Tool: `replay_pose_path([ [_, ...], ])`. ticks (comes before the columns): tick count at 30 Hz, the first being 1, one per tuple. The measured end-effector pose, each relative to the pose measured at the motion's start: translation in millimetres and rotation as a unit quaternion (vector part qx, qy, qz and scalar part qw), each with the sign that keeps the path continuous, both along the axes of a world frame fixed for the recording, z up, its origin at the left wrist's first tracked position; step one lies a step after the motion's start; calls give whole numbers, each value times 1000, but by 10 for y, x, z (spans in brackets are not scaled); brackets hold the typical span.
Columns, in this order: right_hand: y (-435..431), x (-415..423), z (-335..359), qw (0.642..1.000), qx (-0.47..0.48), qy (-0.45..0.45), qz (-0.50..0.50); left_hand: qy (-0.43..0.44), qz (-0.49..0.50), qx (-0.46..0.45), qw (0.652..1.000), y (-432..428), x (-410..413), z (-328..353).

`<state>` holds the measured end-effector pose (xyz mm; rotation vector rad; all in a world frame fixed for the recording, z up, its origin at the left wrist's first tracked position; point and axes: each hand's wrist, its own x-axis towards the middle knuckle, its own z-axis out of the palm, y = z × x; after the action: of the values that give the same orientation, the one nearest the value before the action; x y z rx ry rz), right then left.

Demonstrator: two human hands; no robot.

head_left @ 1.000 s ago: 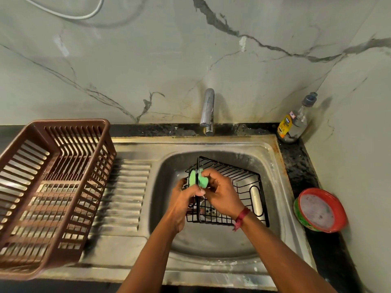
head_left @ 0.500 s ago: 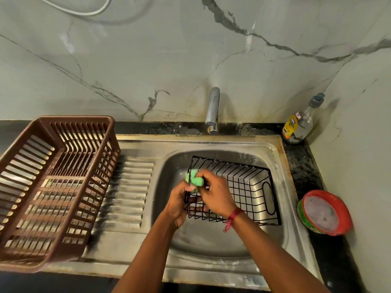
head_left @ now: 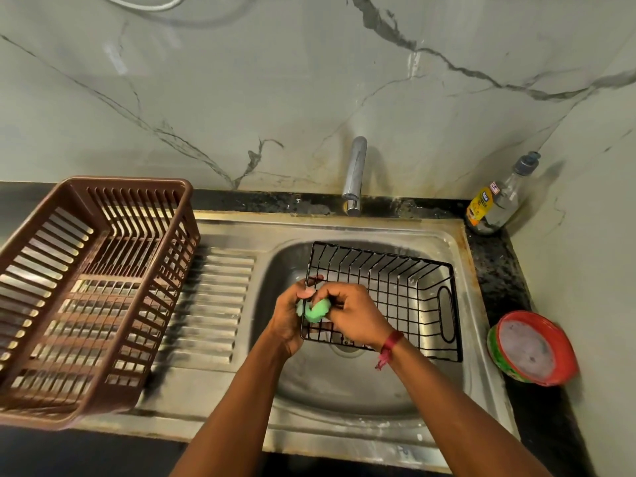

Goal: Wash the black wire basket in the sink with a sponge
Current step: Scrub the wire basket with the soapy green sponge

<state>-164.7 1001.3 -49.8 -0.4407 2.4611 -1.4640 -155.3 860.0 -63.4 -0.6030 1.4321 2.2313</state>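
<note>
Gripping the left end of the black wire basket [head_left: 406, 294], the left hand [head_left: 289, 318] has fingers curled over the top wire. The right hand [head_left: 358, 316] pinches a crumpled green sponge [head_left: 318, 309] against that same end. The basket sits inside the stainless steel sink basin [head_left: 344, 390], below the chrome tap [head_left: 354, 173].

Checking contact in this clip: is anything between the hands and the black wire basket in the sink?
Nothing visible does. The left hand holds the black wire basket at its left rim. The right hand grips the green sponge right against that same rim, inside the sink bowl.
</note>
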Motion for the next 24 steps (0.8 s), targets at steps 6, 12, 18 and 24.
replay_pose_path([
  [6, 12, -1, 44, 993, 43, -5, 107, 12, 10, 23, 1000, -28, -98, -24],
  [12, 38, -26, 37, 975, 104, 41, 192, 46, -8, -19, 999, -97, -156, 10],
  [18, 104, -60, 170, 968, 121, 41, 216, 100, -43, -90, 990, -178, -192, 44],
  [24, 205, -87, 83, 957, 195, 69, 201, 125, -55, -158, 978, -235, -147, 62],
])
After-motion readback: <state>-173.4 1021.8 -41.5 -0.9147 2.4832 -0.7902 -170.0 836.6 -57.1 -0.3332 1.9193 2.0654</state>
